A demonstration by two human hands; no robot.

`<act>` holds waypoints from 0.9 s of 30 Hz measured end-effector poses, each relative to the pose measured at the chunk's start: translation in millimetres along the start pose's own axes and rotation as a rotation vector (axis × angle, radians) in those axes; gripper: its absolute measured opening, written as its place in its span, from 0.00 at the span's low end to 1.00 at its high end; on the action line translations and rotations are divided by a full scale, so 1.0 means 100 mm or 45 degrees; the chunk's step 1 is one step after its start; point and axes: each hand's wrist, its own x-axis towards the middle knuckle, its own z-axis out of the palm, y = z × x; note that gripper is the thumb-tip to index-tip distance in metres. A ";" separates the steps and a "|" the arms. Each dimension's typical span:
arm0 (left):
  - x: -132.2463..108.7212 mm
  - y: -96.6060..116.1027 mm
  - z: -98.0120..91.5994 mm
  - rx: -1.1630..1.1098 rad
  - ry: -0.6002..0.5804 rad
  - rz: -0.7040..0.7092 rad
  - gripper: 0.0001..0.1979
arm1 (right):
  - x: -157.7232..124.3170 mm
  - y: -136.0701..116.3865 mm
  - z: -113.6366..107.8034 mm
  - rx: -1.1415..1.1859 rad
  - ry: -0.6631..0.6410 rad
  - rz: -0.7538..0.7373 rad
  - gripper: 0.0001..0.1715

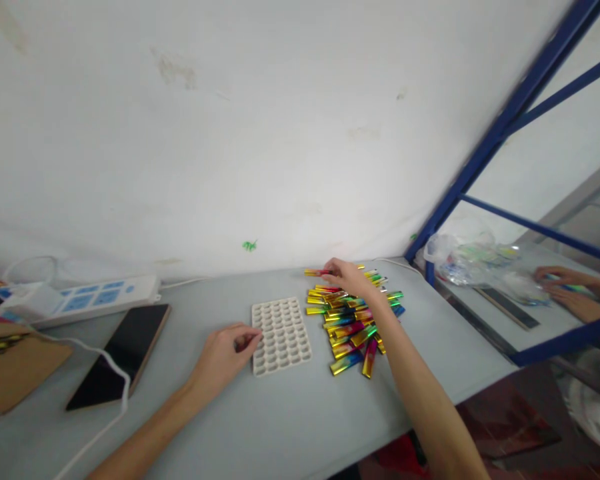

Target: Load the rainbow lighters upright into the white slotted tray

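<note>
A white tray (282,337) with rows of round holes lies flat on the grey table. At its left edge, my left hand (233,348) has thumb and forefinger pinched together on the rim. Right of the tray is a loose pile of shiny metallic tubes (347,330), gold with red, green or blue parts. Over the back of this pile reaches my right hand (347,275), its fingers closed on one gold and red tube (316,272) that points left. My right forearm covers part of the pile.
A dark phone (123,353), a white power strip (105,300) with a cable and a cardboard box (23,367) are at left. A blue metal frame (473,173) stands at right. Beyond it are plastic bags (473,260) and another person's hands (567,287).
</note>
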 end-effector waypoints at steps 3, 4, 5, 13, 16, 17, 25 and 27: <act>0.00 0.02 -0.01 -0.004 -0.001 0.001 0.18 | -0.07 -0.32 0.18 0.625 0.176 -0.077 0.23; 0.00 0.02 -0.01 -0.005 0.001 0.002 0.18 | -0.08 -0.45 0.26 0.819 0.223 -0.088 0.26; -0.01 0.03 -0.01 -0.004 0.005 0.002 0.18 | -0.08 -0.58 0.35 0.973 0.243 -0.084 0.28; -0.04 0.03 0.01 0.037 0.003 0.003 0.17 | -0.28 -1.27 0.93 1.729 0.007 0.084 0.35; -0.04 0.05 0.01 0.042 0.006 0.010 0.17 | -0.37 -1.34 1.05 1.791 -0.076 0.088 0.37; -0.04 0.06 0.01 0.042 0.006 0.012 0.17 | -0.37 -1.36 1.08 1.795 -0.072 0.098 0.38; -0.09 0.10 0.04 0.038 -0.020 -0.006 0.17 | -0.33 -1.38 1.22 1.129 0.364 0.247 0.34; -0.10 0.11 0.05 0.045 -0.012 -0.009 0.17 | -0.33 -1.37 1.23 0.953 0.435 0.229 0.33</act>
